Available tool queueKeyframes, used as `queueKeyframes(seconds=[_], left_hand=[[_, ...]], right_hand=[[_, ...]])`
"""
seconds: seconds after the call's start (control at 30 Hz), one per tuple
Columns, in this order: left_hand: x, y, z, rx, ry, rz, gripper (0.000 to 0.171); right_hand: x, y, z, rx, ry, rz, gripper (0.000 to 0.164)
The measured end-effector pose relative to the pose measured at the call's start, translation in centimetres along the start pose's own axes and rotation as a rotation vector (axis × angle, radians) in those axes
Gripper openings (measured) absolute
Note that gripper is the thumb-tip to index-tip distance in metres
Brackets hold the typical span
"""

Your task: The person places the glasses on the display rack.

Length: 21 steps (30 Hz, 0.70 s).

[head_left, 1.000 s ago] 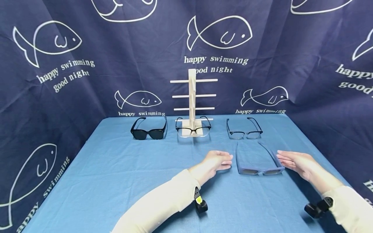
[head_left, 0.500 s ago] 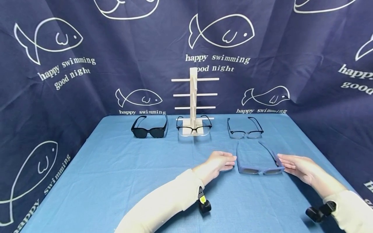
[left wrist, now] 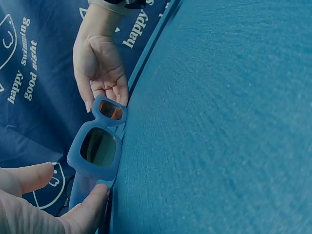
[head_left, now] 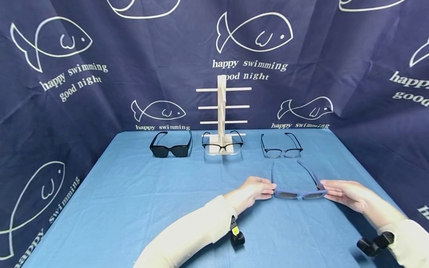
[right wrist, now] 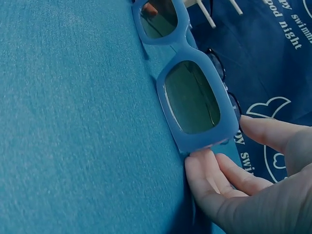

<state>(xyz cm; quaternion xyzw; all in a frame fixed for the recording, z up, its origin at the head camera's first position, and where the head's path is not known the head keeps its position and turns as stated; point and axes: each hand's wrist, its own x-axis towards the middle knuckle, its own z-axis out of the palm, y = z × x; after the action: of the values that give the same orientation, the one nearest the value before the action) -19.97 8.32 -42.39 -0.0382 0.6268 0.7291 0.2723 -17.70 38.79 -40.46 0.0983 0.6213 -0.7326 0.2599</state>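
Note:
Blue-framed sunglasses [head_left: 302,196] with dark lenses lie on the blue cloth, temples spread and pointing to the back. My left hand [head_left: 256,191] is at their left hinge. In the left wrist view its fingertips [left wrist: 101,189] meet the frame's corner, while the thumb [left wrist: 36,176] stands apart from it. At the opposite hinge is my right hand [head_left: 346,195], thumb uppermost. The right wrist view has its fingertips [right wrist: 197,158] right at the lower frame edge and the thumb [right wrist: 261,129] close beside the corner. Fingers of both hands are fairly straight.
Behind stand black sunglasses [head_left: 170,150], clear-bottomed eyeglasses [head_left: 222,148] in front of a wooden display rack [head_left: 221,108], and dark half-rim eyeglasses [head_left: 282,152]. The rack has several horizontal rods. A navy fish-print curtain [head_left: 187,67] surrounds the table.
My left hand has moved right, from beside the blue sunglasses up to their left hinge. The right hand has come in against the right hinge. The sunglasses have stayed in place.

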Motion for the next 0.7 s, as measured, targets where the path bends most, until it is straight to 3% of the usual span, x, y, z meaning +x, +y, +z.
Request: queueKeyframes(seconds=[0.2,0.37,0.57,0.7], left_hand=[[-0.16,-0.08,0.13,0.012,-0.014,-0.007,0.032],[-0.13,-0.19,0.16,0.015,-0.002,-0.003,0.03],[-0.14,-0.23,0.15,0.027,-0.003,0.007,0.032],[-0.24,-0.3,0.16,0.039,0.018,0.005,0.032]], right_hand=[[-0.23,0.15,-0.07,0.012,-0.01,0.027,0.02],[-0.27,0.47,-0.26,0.047,-0.104,-0.009,0.023],[-0.43,0.52,-0.31,0.087,-0.155,-0.027,0.026],[-0.52,0.63,-0.44,0.119,-0.253,-0.052,0.032]])
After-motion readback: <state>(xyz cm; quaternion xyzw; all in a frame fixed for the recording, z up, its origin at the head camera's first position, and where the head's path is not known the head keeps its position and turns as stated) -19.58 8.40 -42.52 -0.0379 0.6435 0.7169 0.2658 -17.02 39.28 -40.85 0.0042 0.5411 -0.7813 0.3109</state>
